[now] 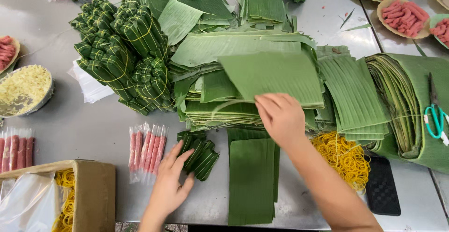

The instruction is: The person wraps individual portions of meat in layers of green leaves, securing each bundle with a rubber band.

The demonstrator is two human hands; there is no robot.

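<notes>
My left hand (169, 184) rests on the steel table, its fingers touching a small group of leaf-wrapped rolls (200, 154) just right of several pink sausages in clear plastic sleeves (147, 149). My right hand (281, 118) reaches forward and lies flat on a stack of cut banana leaf pieces (262, 80), gripping the near edge of the top sheet, which is slightly lifted. A strip of folded banana leaf (251, 178) lies on the table between my two arms.
A big heap of tied green wrapped bundles (122, 52) sits at the back left. Yellow rubber bands (344, 156) lie right of my forearm. A rolled leaf bundle with teal scissors (438, 118) is at right. A cardboard box (89, 190) and a bowl (25, 89) stand at left.
</notes>
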